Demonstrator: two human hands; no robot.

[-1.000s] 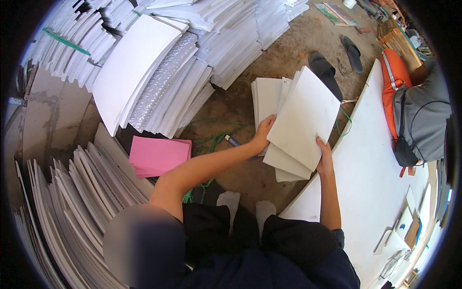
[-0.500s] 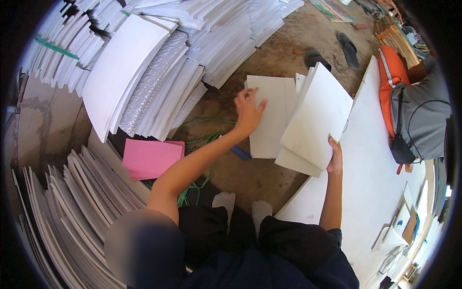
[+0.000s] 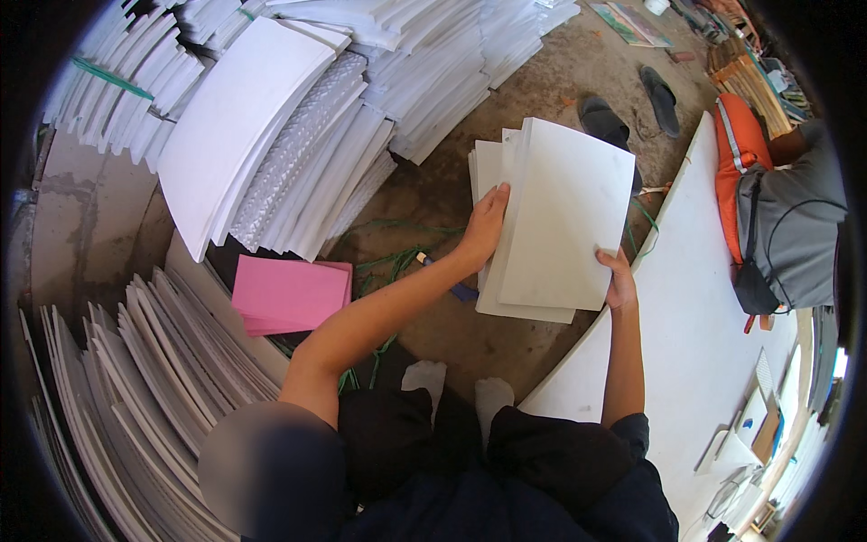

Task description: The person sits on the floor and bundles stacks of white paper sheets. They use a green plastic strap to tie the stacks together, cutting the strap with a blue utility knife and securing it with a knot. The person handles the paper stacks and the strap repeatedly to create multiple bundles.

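Observation:
Between my hands is a small stack of white rectangular boards [image 3: 567, 217], its layers slightly out of line. My left hand [image 3: 488, 226] is closed along the stack's left edge. At the lower right corner, my right hand [image 3: 619, 280] grips it with the thumb on top and the fingers hidden underneath. Further white boards [image 3: 488, 158] show behind its upper left side; whether they touch the held ones I cannot tell. A dark blue tool with a pale tip [image 3: 463, 289] lies below my left wrist, too small to name.
Pink sheets [image 3: 289, 291] lie left of my left forearm, beside tangled green twine [image 3: 397, 264]. Tall stacks of white boards [image 3: 248, 117] stand far left, grey sheets [image 3: 153, 361] near left. A large white panel [image 3: 713, 352] spans the right, with another person [image 3: 790, 217] beside it. Sandals [image 3: 661, 99] lie beyond.
My left hand has come down from the boards behind onto the left edge of the held stack. The stack has shifted left and turned more upright, its layers closer together.

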